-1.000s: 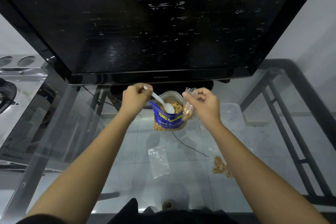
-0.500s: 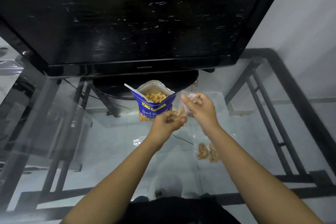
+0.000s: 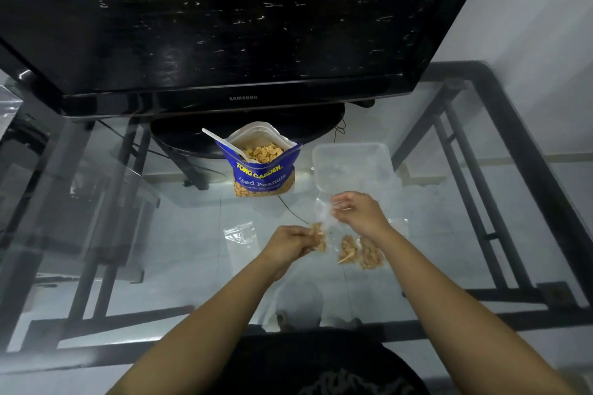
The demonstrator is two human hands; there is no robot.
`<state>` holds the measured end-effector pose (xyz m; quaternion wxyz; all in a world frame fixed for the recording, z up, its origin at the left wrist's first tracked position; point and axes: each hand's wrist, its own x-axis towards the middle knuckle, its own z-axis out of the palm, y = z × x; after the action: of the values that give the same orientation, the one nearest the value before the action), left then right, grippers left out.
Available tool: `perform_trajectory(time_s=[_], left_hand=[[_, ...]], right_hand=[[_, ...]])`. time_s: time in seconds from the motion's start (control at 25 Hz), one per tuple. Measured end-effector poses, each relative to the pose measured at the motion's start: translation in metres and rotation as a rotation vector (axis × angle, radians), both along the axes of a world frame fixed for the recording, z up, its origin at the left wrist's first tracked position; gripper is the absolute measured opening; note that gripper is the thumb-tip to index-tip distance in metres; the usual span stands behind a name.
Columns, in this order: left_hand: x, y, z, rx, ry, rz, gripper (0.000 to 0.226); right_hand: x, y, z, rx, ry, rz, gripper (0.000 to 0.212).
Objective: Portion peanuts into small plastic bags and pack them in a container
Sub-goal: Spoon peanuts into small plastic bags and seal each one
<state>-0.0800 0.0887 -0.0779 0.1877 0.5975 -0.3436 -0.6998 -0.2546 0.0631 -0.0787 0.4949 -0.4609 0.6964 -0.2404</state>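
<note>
Just above the glass tabletop (image 3: 179, 234), near the front edge, both hands hold one small bag (image 3: 323, 221) between them. The left hand (image 3: 288, 244) pinches the low end, where a clump of peanuts (image 3: 319, 239) sits. The right hand (image 3: 359, 212) has curled fingers on the clear upper film near the mouth. Whether the mouth is sealed I cannot tell; the film is too transparent and blurred.

Handling, as a judgement: the bag looks very light, with thin, limp, slick film and no stiffness of its own. The loose nuts will shift and slump to whichever end hangs low. It is best taken by the top strip above the nuts, or cupped under the filled end. Squeezing the middle risks pushing nuts out if the mouth is open. It is not fragile, though the film could crease or slip.

Two filled bags (image 3: 361, 253) lie on the tabletop just beside the right wrist. An empty bag (image 3: 240, 236) lies flat left of the left hand. The clear container (image 3: 353, 163) stands beyond the right hand, with nothing clearly visible in it. The blue peanut pouch (image 3: 264, 176) stands open left of the container, with a white spoon (image 3: 224, 141) stuck in it. A television (image 3: 224, 26) stands behind everything.
</note>
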Motion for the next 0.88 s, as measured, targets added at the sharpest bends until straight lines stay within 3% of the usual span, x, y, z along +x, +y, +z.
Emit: perform_trajectory(time_s=[0.16,0.36,0.48,0.72,0.88], left_hand=[[-0.008,0.005,-0.009,-0.047,-0.135,-0.085,0.04],[-0.009,0.012,-0.02,-0.524,-0.575,-0.531,0.039],[-0.006,0.014,-0.027,-0.664,-0.552,-0.642,0.038],[0.03,0.005,-0.025,-0.781,-0.589,-0.482,0.038],[0.102,-0.006,-0.038,-0.947,-0.82,-0.425,0.033]], right_hand=[[0.005,0.005,-0.017,-0.096,0.237,0.076,0.017],[0.006,0.01,-0.03,-0.177,0.457,0.287,0.021],[0.003,0.011,-0.033,-0.223,0.529,0.379,0.023],[0.027,0.016,-0.024,-0.398,0.506,0.355,0.024],[0.08,0.018,-0.024,-0.392,0.38,0.503,0.03]])
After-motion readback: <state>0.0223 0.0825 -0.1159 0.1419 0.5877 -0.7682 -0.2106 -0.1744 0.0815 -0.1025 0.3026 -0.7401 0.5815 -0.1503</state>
